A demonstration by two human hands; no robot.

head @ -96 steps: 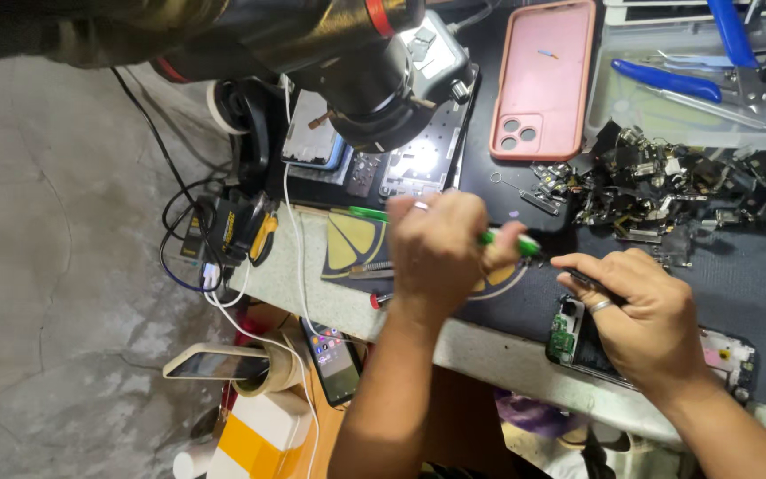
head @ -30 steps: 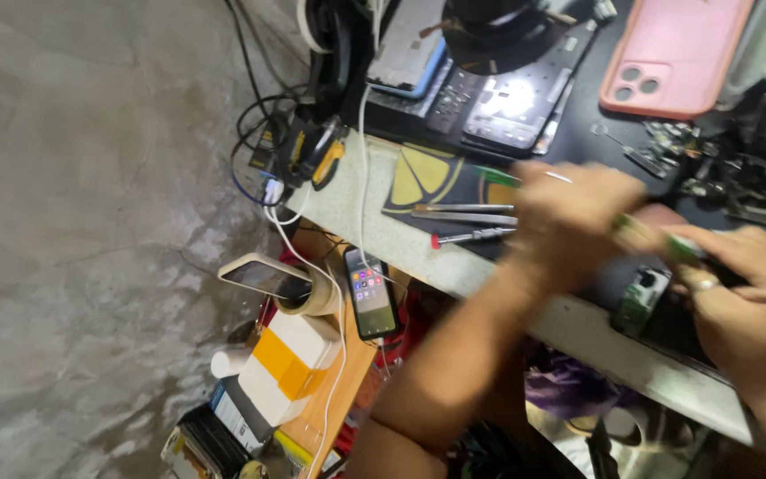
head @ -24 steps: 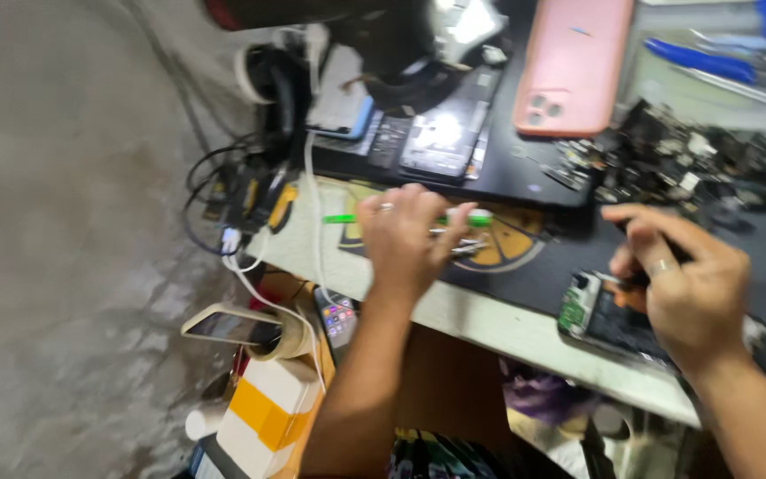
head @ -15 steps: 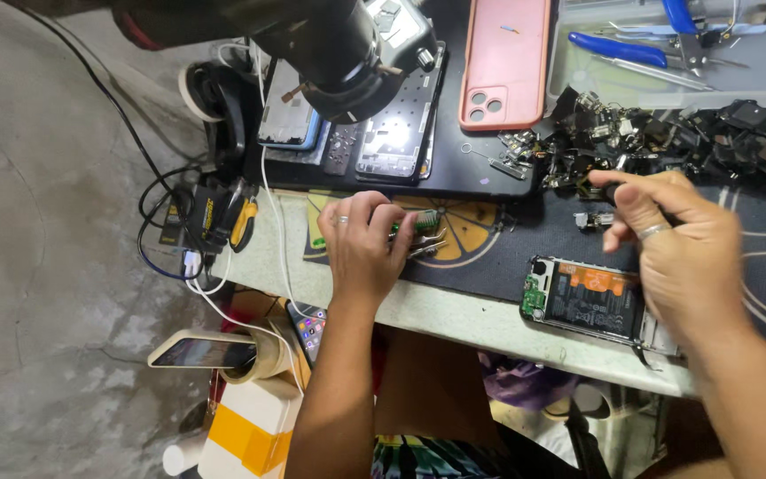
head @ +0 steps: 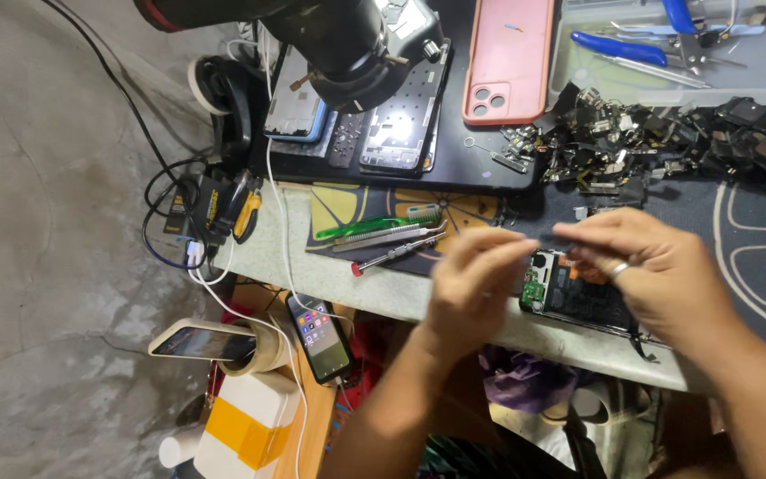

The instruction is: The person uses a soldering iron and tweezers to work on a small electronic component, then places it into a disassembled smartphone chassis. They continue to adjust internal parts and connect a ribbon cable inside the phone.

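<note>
My left hand [head: 476,284] is blurred over the table's front edge, its fingers reaching right towards my right hand. My right hand [head: 653,266], with a ring on one finger, pinches a thin dark tool [head: 553,238] at its fingertips. The fingertips of both hands almost meet above an opened phone [head: 553,291] with a green circuit board, which lies on the dark work mat [head: 755,239]. Left of my left hand lie a green toothbrush [head: 374,226], metal tweezers [head: 392,238] and a red-tipped screwdriver [head: 392,256].
A black microscope head [head: 347,40] hangs over phone frames [head: 401,115] at the back. A pink phone case [head: 507,58], a tray with blue-handled pliers [head: 631,49] and a pile of dark phone parts [head: 667,151] lie beyond my hands. Cables [head: 197,213] and a lit phone [head: 319,335] sit at the left.
My left hand let go of the tools on the mat and swung right. My right hand came down and left, so both now meet above the opened phone.
</note>
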